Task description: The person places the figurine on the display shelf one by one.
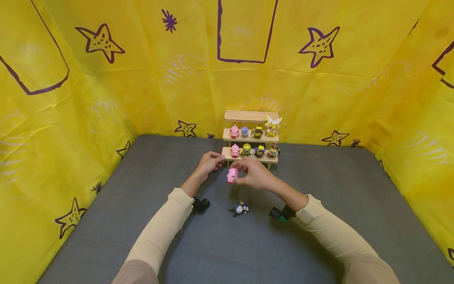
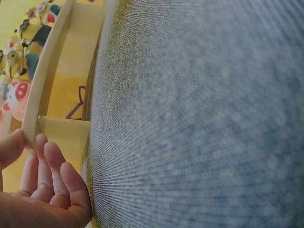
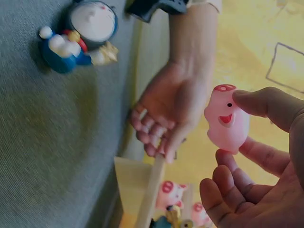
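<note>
My right hand [image 1: 257, 173] pinches a pink toy pig [image 3: 227, 121] between thumb and fingers, above the table in front of the shelf. At the left end of the small wooden tiered shelf [image 1: 248, 115], my left hand [image 1: 209, 163] pinches the corner of the lowest board [image 2: 43, 85] with thumb and fingertips. A second pink pig [image 1: 235, 151] stands on that board, near the left hand. Beside it are several yellow figurines [image 1: 260, 151]. On the table, nearer to me, a blue-and-white cartoon figurine [image 3: 90, 23] lies on its back.
The middle board carries another pink pig [image 1: 234, 131], a blue figurine [image 1: 244, 132], a dark-and-yellow one [image 1: 257, 131] and a white-eared yellow one [image 1: 272, 127]. Yellow patterned cloth [image 1: 142, 98] surrounds the grey tabletop [image 1: 198, 244] at the back and sides.
</note>
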Demonstrator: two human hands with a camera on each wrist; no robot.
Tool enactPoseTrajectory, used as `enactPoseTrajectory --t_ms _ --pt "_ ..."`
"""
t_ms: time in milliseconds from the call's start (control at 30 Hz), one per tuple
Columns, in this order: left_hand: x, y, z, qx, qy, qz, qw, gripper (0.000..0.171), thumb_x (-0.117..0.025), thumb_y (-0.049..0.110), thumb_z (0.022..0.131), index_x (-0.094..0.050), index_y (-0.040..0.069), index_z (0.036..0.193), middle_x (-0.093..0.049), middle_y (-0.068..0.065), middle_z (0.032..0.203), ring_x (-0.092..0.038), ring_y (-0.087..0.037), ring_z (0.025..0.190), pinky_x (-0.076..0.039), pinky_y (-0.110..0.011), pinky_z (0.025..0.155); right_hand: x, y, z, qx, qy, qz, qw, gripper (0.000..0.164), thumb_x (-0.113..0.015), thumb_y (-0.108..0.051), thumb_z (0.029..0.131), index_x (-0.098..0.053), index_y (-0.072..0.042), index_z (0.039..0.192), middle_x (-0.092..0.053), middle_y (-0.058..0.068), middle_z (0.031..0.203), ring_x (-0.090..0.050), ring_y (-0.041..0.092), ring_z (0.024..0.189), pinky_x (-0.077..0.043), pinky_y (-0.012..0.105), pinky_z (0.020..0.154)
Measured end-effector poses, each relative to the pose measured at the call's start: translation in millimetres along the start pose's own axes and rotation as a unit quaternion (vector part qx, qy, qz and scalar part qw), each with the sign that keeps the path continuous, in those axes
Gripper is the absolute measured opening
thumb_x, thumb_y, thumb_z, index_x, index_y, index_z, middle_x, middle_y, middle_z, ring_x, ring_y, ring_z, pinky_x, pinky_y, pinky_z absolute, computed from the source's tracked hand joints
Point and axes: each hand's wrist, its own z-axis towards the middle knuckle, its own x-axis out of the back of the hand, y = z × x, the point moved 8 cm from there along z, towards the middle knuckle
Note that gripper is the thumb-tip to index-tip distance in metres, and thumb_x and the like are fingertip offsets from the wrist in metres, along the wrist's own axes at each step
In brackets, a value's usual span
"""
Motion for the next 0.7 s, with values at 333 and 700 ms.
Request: enactPoseTrajectory --t_ms 333,700 --pt "-1.1 0.9 -0.2 -0.006 -0.001 0.000 1.0000 0.030 -0.064 0.026 0.095 -0.061 0.004 0.114 -0.068 -0.009 0.100 -0.059 -0.012 0.074 -0.048 -0.024 0.066 30 -7 4 0.006 0.017 -0.022 1.000 0.042 -0.081 -0.024 0.078 -0.069 -0.008 0.115 -0.065 0.009 0.100 -0.058 0.029 0.088 -0.046 0.032 0.073" --pt "0.3 3.3 -2.1 -0.012 0.003 0.005 0.9999 0.027 -0.065 0.026 0.094 -0.062 0.004 0.109 -0.070 -0.010 0.098 -0.061 -0.014 0.075 -0.048 -0.025 0.066 67 -13 13 0.015 0.041 -0.026 0.999 0.040 -0.081 -0.017 0.077 -0.066 -0.004 0.112 -0.065 0.011 0.092 -0.054 0.027 0.079 -0.041 0.029 0.067"
